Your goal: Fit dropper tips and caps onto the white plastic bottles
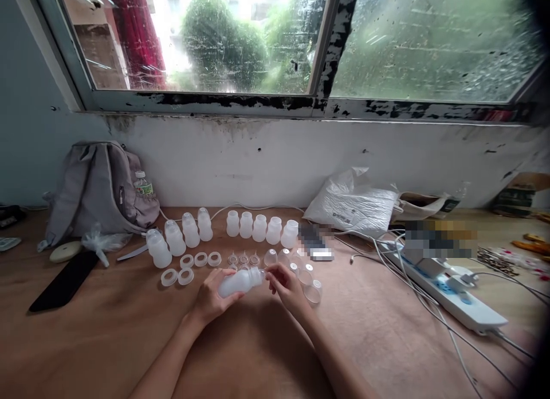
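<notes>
My left hand [210,296] is wrapped round a frosted white baby bottle [237,282], tilted with its neck to the right. At the bottle's mouth, my right hand [283,281] has its fingers pinched on a small clear piece that looks like a bottle nipple [263,272]; the fingers partly hide it. Just behind the bottle stand several clear nipples [244,258]. White collar rings [185,276] lie to the left, some by my left hand. Clear domed caps [317,291] stand beside and behind my right hand.
Frosted bottles stand in a left group [175,237] and a back row [259,228]. A grey backpack [92,187], black flat case [64,282] and knotted plastic bag [103,241] lie left. On the right are a silver mailer bag [352,201], power strip [464,304] and loose cables.
</notes>
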Action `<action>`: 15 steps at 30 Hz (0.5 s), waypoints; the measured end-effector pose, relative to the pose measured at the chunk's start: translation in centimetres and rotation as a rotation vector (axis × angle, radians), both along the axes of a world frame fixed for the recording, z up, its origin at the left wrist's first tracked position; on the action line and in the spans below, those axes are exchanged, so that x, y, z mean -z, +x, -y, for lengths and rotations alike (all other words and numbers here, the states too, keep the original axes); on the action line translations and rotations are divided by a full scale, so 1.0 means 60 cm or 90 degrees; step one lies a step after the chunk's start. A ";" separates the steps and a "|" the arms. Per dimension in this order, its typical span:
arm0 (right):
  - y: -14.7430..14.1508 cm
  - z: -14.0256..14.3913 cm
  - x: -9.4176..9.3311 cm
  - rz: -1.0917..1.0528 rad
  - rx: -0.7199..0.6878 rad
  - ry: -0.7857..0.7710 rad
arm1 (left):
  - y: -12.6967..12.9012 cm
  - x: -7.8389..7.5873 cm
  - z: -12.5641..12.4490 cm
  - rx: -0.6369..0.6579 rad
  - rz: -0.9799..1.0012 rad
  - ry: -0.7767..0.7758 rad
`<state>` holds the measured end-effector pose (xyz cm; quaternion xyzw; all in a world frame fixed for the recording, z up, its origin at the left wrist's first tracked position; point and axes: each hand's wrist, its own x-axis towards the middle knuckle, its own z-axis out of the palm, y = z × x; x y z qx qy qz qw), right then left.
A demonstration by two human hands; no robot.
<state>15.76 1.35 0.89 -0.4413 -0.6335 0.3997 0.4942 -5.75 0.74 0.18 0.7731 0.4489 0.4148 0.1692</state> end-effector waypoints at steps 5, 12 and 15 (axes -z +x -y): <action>0.000 -0.002 0.006 -0.039 -0.008 0.002 | -0.002 0.002 0.001 -0.008 -0.014 0.018; 0.000 -0.001 0.012 -0.043 -0.010 -0.014 | -0.007 0.004 0.001 -0.010 -0.029 0.042; -0.001 0.001 0.012 -0.028 -0.002 -0.009 | -0.009 0.005 -0.002 -0.010 -0.036 0.050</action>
